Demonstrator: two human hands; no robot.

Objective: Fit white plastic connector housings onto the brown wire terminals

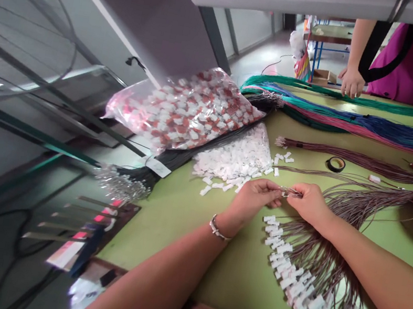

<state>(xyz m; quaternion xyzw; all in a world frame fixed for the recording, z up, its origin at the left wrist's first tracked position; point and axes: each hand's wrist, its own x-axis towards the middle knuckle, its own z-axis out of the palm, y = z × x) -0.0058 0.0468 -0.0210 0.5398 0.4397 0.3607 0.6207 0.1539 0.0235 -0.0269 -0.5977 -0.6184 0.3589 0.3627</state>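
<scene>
My left hand [256, 200], with a bracelet at the wrist, pinches at the metal-tipped ends of thin brown wires. Facing it, my right hand [312, 204] is closed on the same wires just behind their tips. The fingertips almost meet, and the exact grip on each tip is too small to make out. Below my right forearm, a fan of brown wires [327, 250] spreads over the table, ending in many white plastic connectors [297, 287]. Loose white connectors [235, 159] spill from a clear bag beyond my left hand.
A bag of white-and-orange parts [193, 112] lies behind, beside black wires [173, 162] with metal ends. Black tape [335, 164] rests near a brown wire bundle [319, 149]. Across the green table [174, 223], another person's hand [352, 81] touches green wires [317, 90].
</scene>
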